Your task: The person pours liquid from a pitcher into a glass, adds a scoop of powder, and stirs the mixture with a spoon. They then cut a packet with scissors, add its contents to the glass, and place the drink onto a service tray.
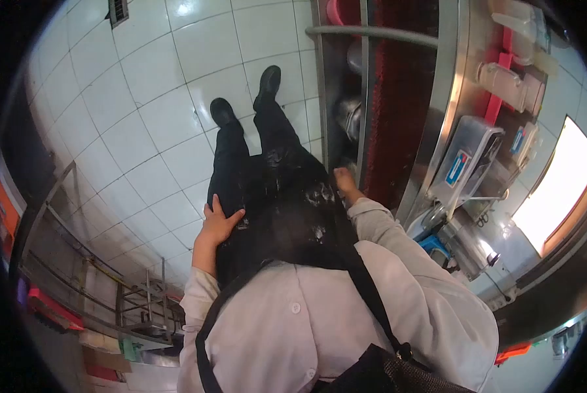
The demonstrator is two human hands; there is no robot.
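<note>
The left hand lies flat with fingers spread on the black apron over the thigh, its grip open and holding nothing. The right hand rests at the apron's other edge, just beside the steel desk; I cannot tell whether its grip is open or closed. Black shoes stand on the white tiled floor below.

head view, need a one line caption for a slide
Looking down: left hand flat on black apron, right hand by steel counter.
</note>
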